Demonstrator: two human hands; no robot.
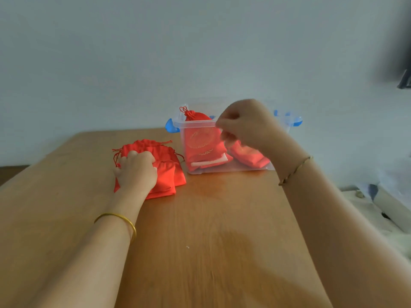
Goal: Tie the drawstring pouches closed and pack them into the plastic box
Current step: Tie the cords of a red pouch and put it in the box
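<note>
A stack of red drawstring pouches (165,172) lies on the wooden table (211,230), left of a clear plastic box (195,125) with blue clips. My left hand (136,172) rests on top of the stack, fingers curled over the uppermost pouch. Inside the box stands a tied red pouch (198,130) with its knotted cord poking above the rim, and another red pouch (249,156) lies at the bottom right. My right hand (244,125) hovers in front of the box at rim height, fingers curled; nothing shows in its grasp.
The box stands near the table's far edge against a pale wall. White bundles and rolled objects (391,207) lie off the table's right side. A dark object (404,78) hangs at the upper right.
</note>
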